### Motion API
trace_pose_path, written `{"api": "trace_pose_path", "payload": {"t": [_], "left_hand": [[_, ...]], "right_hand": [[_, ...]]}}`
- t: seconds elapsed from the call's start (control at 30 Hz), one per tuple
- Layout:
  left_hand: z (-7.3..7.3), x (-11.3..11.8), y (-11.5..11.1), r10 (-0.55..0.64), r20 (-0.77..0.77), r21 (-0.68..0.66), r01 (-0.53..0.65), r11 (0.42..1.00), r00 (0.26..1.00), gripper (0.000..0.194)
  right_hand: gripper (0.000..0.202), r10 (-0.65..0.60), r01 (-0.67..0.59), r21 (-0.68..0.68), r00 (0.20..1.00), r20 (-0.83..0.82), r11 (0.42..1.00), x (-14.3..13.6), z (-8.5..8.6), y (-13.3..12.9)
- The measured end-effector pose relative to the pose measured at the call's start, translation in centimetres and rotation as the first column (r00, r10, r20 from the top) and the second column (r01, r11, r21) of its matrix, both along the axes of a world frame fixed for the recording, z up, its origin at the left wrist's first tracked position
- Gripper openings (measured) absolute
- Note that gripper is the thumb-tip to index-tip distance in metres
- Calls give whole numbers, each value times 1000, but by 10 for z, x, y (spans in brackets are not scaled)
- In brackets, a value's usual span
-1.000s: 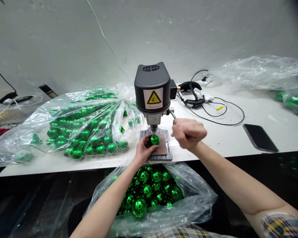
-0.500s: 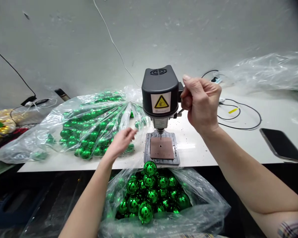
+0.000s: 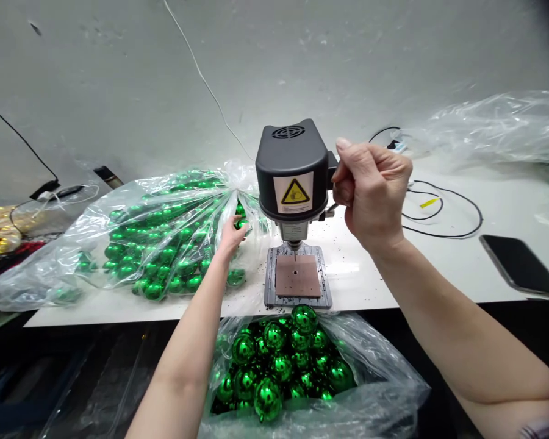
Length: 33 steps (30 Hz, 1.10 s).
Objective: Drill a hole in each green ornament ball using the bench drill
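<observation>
My right hand (image 3: 373, 189) is closed around the feed lever of a small black bench drill press (image 3: 293, 167), at the right of its motor housing. Under the drill bit, a brown square plate (image 3: 297, 277) with a hole lies on the grey base, with no bauble on it. My left hand (image 3: 232, 236) is at the opening of a clear plastic bag (image 3: 165, 222) full of shiny green baubles. Its thumb and fingers close on a green bauble (image 3: 242, 222) there, partly hidden. In front of the table edge, an open plastic bag (image 3: 379, 390) holds more green baubles (image 3: 268, 399).
A phone (image 3: 521, 263) lies on the white table (image 3: 361, 289) at right, near a looped black cable (image 3: 473, 228). Clear plastic (image 3: 494, 131) is heaped at back right. Gold baubles (image 3: 0, 231) sit at far left. Dark crumbs are scattered around the drill base.
My left hand has moved forward to the bag's opening and onto a bauble. The top bauble in the front bag has rolled right. My right hand stays on the lever.
</observation>
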State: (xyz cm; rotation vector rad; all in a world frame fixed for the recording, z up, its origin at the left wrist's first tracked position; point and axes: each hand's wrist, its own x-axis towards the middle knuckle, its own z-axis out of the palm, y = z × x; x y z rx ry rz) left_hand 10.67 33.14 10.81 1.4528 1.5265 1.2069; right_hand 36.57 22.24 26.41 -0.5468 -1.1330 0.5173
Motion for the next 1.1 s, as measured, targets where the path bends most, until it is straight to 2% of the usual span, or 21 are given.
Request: {"api": "trace_pose_path", "payload": {"t": [0.07,0.13,0.23,0.3,0.37,0.47,0.6,0.67,0.77,0.93,1.1], "left_hand": [[15,-6,-22,60,249,-66,-44,997,967,40],[32,-8,-49,54,441,-88,-17,996,896,40],[52,-3,-90,26,587,-115,51,992,809,41],[57,4,-112,-16,621,-127,120,985,784,42],[55,14,-127,-73,645,-135,207,969,760,43],[41,30,-136,-99,707,-164,298,940,700,46],[19,46,-133,-18,806,-203,305,930,592,42],[11,51,-130,12,822,-211,284,936,570,38],[2,56,-126,10,777,-197,228,953,630,40],[-16,64,-119,-100,534,-118,191,974,840,58],[-39,73,-107,-254,396,8,273,962,883,62]], "right_hand": [[42,-6,6,16,1000,3,1000,0,-1,1],[42,-11,11,26,1000,-2,1000,0,-2,2],[43,0,-1,54,1000,20,999,1,-3,4],[43,18,-20,61,1000,24,998,2,-3,4],[43,34,-34,47,999,-2,998,2,-2,3],[45,39,-39,3,998,-42,999,1,0,1],[49,38,-39,-26,998,-46,999,0,2,-1],[50,40,-41,-21,998,-45,999,0,2,-1],[51,25,-25,-8,1000,-16,1000,1,2,0],[55,-40,40,-11,998,54,999,2,0,2],[56,-79,83,-25,986,147,996,4,-3,6]]}}
